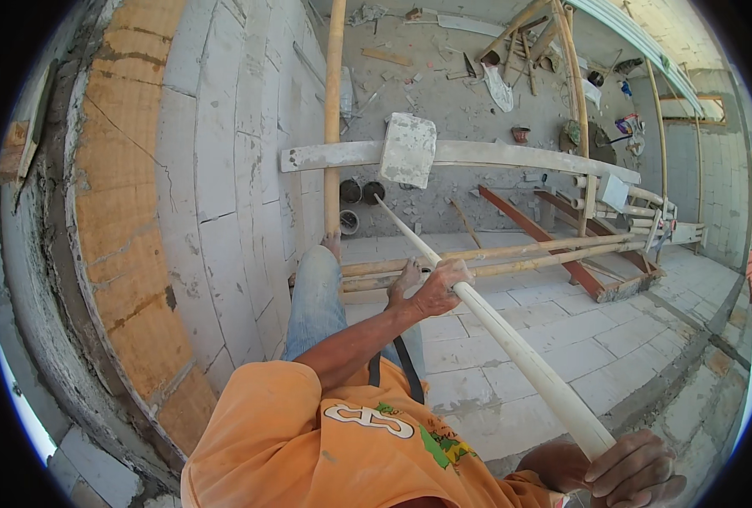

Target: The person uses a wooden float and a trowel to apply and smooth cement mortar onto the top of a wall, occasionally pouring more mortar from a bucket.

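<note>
A long, pale, round pole [520,360] slants across in front of me, from the lower right toward dark buckets [373,192] on the floor below. My left hand [439,289] is wrapped round its middle stretch. At the near end, my right hand [634,470] grips it with curled fingers. The far tip appears over one bucket; I cannot tell whether it touches. Beyond the pole, a square, mortar-smeared slab [408,150] lies on a narrow grey plank [511,155].
Scaffold bamboo poles [528,254] run crosswise under me, and an upright bamboo pole [334,93] stands ahead. Pale block walls [223,169] rise at left. Red-brown steel beams [528,229] slope at right. Rubble and a white sack [499,89] lie on the floor below.
</note>
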A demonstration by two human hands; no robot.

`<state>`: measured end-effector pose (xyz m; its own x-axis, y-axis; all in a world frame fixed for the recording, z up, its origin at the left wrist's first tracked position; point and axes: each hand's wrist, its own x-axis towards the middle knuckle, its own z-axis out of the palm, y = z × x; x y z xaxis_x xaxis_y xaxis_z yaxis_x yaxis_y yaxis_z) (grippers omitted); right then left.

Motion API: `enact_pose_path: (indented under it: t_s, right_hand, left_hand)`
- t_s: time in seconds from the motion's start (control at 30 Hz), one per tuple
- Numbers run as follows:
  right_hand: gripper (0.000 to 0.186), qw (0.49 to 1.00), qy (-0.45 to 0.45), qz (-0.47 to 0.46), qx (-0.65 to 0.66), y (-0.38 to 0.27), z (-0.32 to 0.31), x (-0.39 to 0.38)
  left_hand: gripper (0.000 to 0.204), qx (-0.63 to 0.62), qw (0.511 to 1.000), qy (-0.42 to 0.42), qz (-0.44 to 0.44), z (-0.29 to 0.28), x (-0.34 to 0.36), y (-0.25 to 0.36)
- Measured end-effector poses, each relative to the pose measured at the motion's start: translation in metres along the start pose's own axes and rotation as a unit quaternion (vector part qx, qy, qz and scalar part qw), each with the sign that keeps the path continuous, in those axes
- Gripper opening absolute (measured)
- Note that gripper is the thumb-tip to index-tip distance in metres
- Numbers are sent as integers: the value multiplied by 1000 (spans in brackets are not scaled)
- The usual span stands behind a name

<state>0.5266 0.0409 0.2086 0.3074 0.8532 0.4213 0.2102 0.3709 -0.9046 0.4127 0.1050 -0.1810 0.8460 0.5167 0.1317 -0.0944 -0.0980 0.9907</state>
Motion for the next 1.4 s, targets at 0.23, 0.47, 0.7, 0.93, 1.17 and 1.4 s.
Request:
enact_pose_path:
  t_s: [0.23,0.47,0.7,0.93,1.17,1.4]
  right_hand:
    - [17,1000,-20,5,-6,18,1,-5]
    - [17,999,26,25,-21,16,14,-5]
    - [20,999,-13,41,-12,12,13,1]
    - [23,996,-84,33,-11,-1,14,4]
    - [23,993,-109,52,9,-10,11,4]
    - [23,994,-90,51,-45,-39,9,8]
  left_hand:
    - [13,29,1000,-2,-3,3,-3,-17]
    - [13,10,1000,-9,-19,6,-4,-24]
    - [15,0,1000,-21,-4,3,-9,-29]
    - [15,-14,999,-34,16,4,-11,-21]
    - [16,-12,999,-52,3,-1,-10,-11]
    - [18,16,998,-54,14,-2,0,26]
